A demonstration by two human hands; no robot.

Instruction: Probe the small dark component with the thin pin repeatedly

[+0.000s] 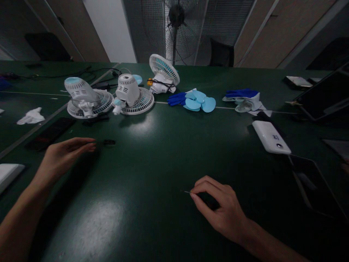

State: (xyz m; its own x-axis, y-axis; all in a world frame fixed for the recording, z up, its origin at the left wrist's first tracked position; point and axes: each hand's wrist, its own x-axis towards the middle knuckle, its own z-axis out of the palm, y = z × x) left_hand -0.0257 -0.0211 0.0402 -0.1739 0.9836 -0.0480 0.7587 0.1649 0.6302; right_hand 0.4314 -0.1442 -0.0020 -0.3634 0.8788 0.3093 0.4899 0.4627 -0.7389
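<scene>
My left hand (67, 154) is at the left, just over the dark green table, with thumb and fingers pinched together. Whatever may be between its fingertips is too dark to make out. A small black piece (109, 142) shows just beyond those fingertips; I cannot tell whether it touches them. Nearer the middle, my right hand (218, 207) pinches a thin, pin-like metal piece (187, 191), whose bright tip points left. The rest of that piece is hidden by the fingers and shadow.
Three small white fans, a left one (79, 89), a middle one (128, 91) and a back one (163, 72), rest on the table. Beyond my hands lie light-blue fan blades (200, 101) and blue-and-white gloves (242, 95). At right are a white device (271, 136) and a dark tablet-like slab (313, 182).
</scene>
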